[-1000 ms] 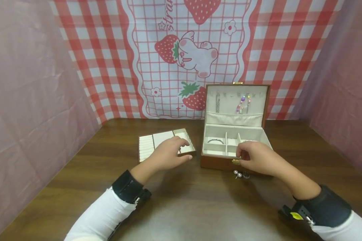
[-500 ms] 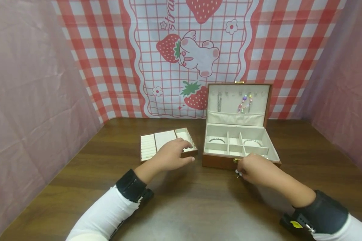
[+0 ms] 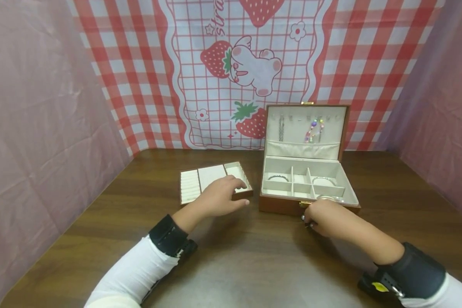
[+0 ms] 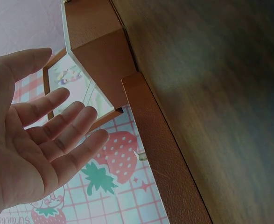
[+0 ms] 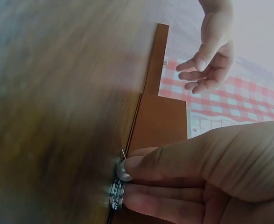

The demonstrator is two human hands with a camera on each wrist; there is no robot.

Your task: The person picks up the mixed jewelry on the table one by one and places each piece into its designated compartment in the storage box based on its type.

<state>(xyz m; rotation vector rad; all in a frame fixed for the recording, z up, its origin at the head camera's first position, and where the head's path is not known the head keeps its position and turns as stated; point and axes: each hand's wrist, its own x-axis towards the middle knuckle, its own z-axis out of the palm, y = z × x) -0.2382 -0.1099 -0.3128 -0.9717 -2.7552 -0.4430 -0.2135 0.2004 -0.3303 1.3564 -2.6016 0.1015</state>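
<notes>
The right hand (image 3: 328, 217) pinches a smooth, round pearl stud earring (image 5: 124, 172), its thin post (image 5: 123, 153) pointing towards the loosely spread left hand (image 3: 220, 196), a glittering metal ring (image 5: 117, 193) at the pinching fingertips.

The right hand (image 5: 211, 163) pinches a pearl stud (image 5: 123, 172) at the counter (image 5: 48, 102), its fingers beside a silvery ring (image 5: 117, 195). A brown box (image 5: 158, 122) stands behind; farther off, the left hand (image 5: 216, 49) hangs before a red-and-white checked cloth (image 5: 260, 98).
</notes>
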